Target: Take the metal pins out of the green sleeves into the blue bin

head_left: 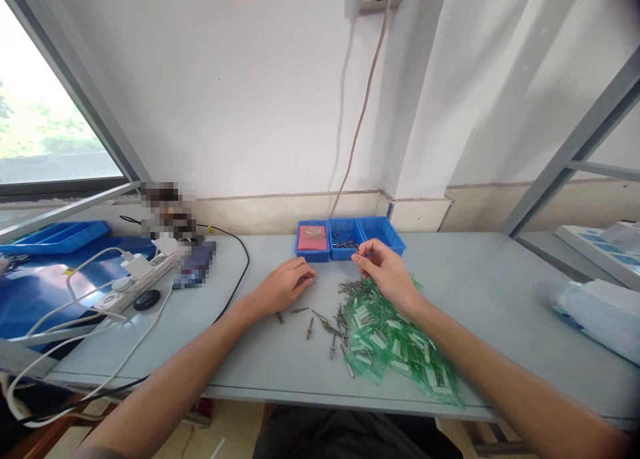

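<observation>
My left hand (286, 284) is closed, with a thin, shiny metal pin (315, 277) poking out past its fingertips just above the table. My right hand (383, 265) pinches at the front edge of the blue bins; whatever lies between its fingertips is too small to name. In the middle blue bin (345, 253) lie several pins with thicker collars. More such loose pins (333, 347) are scattered on the table between my forearms. A heap of green plastic bags (400, 339) with white labels, some holding pins, spreads beneath my right wrist.
Left of the middle bin, another blue bin (313, 254) holds a pink packet (313, 237). A power strip (135, 282) with white cables and a black cable (245, 265) lie at the left. At the right rests a plastic-wrapped package (605, 315). Metal frame bars slope at both sides.
</observation>
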The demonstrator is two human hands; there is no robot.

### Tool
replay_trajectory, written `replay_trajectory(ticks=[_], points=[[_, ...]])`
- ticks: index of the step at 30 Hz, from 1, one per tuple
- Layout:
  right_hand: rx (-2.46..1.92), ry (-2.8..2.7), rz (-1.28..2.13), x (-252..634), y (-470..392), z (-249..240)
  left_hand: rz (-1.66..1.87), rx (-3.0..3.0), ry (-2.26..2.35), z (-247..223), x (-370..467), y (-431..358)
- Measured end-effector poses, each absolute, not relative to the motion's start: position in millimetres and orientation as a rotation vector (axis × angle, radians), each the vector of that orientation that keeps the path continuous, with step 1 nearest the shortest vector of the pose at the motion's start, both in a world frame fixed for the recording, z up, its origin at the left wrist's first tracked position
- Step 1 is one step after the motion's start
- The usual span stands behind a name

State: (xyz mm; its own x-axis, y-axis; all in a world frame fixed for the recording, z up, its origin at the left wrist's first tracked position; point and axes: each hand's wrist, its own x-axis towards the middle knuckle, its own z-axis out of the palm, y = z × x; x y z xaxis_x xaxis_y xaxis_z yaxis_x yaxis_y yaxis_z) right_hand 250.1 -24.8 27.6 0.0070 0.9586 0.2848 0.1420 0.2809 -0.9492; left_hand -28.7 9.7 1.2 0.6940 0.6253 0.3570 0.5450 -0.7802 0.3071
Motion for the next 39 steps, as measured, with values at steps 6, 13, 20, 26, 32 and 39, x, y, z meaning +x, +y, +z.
replay_trajectory(ticks=[6, 13, 20, 26, 32, 39], points=[[-1.077, -1.419, 0.896, 250.1, -24.7, 27.7, 0.708, 2.753, 0.907, 6.0, -27.0, 6.4], [-1.097, -1.414, 0.923, 249.3, -25.1, 28.2, 0.73, 2.745, 0.901, 4.6, -27.6, 7.8], [-1.123, -1.424, 0.927, 249.6, -25.0, 25.6, 0.718, 2.732, 0.893, 5.1, -28.4, 7.9], [-1.056, -1.421, 0.977, 249.4, -27.4, 28.4, 0.697, 2.732, 0.865, 4.1, -29.4, 9.5], [-0.935, -1.27, 1.261, 249.0, -32.6, 36.5, 0.69, 2.747, 0.869, 2.0, -29.6, 10.6], [-0.907, -1.267, 1.338, 250.0, -31.4, 33.4, 0.669, 2.761, 0.892, -0.4, -30.9, 11.7]])
